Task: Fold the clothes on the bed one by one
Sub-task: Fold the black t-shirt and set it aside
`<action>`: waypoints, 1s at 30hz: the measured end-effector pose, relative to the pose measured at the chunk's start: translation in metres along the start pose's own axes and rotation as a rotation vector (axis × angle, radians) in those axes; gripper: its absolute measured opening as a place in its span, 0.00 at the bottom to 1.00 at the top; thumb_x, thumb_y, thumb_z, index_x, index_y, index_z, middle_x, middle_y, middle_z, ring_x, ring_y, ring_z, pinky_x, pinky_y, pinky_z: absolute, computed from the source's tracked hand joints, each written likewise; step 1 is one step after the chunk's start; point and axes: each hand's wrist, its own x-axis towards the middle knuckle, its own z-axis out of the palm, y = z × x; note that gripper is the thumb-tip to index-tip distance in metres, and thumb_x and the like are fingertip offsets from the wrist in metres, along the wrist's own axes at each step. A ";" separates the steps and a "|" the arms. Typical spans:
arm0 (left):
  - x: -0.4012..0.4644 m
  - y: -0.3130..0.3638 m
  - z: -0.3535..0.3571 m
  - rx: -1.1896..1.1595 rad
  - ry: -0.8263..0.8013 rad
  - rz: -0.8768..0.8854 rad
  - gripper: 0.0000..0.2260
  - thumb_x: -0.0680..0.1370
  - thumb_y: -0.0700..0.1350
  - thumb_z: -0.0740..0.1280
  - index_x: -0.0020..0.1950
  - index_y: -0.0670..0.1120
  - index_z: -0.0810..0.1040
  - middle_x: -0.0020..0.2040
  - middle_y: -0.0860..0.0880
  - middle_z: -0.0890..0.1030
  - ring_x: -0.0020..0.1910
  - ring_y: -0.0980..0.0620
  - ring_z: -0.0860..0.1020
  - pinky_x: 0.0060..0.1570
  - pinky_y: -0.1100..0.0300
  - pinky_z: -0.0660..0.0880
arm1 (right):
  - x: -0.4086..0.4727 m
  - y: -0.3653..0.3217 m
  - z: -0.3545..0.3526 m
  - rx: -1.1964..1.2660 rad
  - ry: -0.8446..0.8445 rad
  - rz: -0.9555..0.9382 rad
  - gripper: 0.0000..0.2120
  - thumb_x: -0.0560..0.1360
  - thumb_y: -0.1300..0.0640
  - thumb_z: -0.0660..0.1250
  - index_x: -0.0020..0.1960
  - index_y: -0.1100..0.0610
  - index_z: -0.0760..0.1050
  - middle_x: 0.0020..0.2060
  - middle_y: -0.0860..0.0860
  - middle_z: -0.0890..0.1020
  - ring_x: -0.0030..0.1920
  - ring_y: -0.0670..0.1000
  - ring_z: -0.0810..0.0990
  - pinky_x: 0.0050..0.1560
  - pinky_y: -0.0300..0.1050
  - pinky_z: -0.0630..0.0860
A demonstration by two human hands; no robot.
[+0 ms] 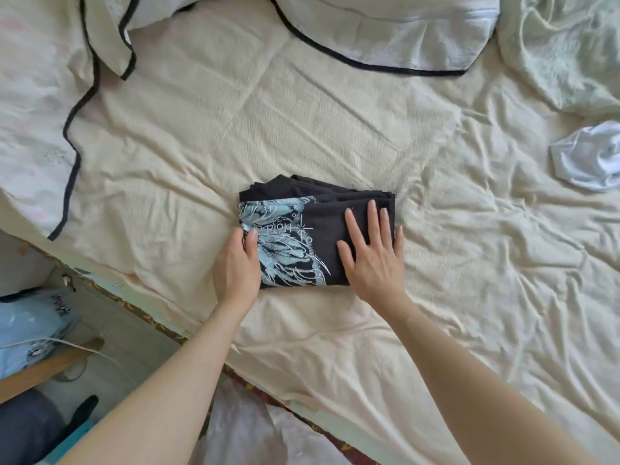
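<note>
Your black shirt point(339, 236) sits folded into a compact packet in the middle of the bed point(235, 122), pale blue print facing up on its left half. Your right hand point(374, 255) lies flat on the plain black half, fingers straight and spread, pressing the layers down. Your left hand point(236, 263) is at the packet's left edge, thumb on top of the print and the fingers apparently curled round the fold, pinching it.

This looks like the finishing press. Keep that right palm flat and sweep it outward toward the right edge, so trapped air and creases go out of the open side rather than bunching in the middle. Let the left hand hold the folded edge steady while you do it; if it lets go early, I'd expect the top layer to slide. The far edge shows several layers fanned out unevenly, so nudge them square before you lift off.

Once it lies flat, move it aside as one piece, a hand under each end. More is waiting: a crumpled white garment point(587, 159) near the right edge of the bed, well apart from the shirt, and a pale green one point(563, 52) heaped at the far right corner.
</note>
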 end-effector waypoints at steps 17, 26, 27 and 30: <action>-0.008 -0.004 -0.022 -0.384 -0.201 -0.109 0.14 0.81 0.52 0.59 0.51 0.40 0.72 0.44 0.45 0.77 0.47 0.44 0.74 0.49 0.50 0.71 | -0.010 0.015 -0.047 0.995 -0.027 0.524 0.21 0.81 0.54 0.58 0.72 0.58 0.63 0.60 0.48 0.73 0.60 0.48 0.72 0.57 0.42 0.68; -0.100 -0.006 -0.097 -0.429 -0.248 -0.075 0.09 0.80 0.51 0.61 0.53 0.47 0.70 0.44 0.52 0.73 0.46 0.52 0.71 0.45 0.59 0.66 | -0.149 -0.017 -0.068 1.062 0.111 0.530 0.16 0.79 0.57 0.62 0.67 0.53 0.69 0.56 0.46 0.78 0.57 0.48 0.77 0.57 0.46 0.74; -0.109 -0.008 -0.106 -0.431 -0.257 -0.052 0.10 0.79 0.52 0.62 0.55 0.47 0.70 0.47 0.51 0.74 0.48 0.52 0.72 0.47 0.59 0.66 | -0.168 -0.022 -0.071 1.081 0.132 0.534 0.16 0.79 0.57 0.62 0.66 0.52 0.69 0.56 0.46 0.78 0.56 0.47 0.77 0.57 0.47 0.75; -0.135 -0.009 -0.130 -0.421 -0.294 0.043 0.13 0.79 0.53 0.62 0.58 0.46 0.71 0.51 0.49 0.74 0.52 0.50 0.72 0.50 0.58 0.66 | -0.222 -0.035 -0.084 1.140 0.223 0.546 0.14 0.79 0.58 0.62 0.65 0.50 0.70 0.54 0.46 0.79 0.54 0.48 0.79 0.56 0.51 0.77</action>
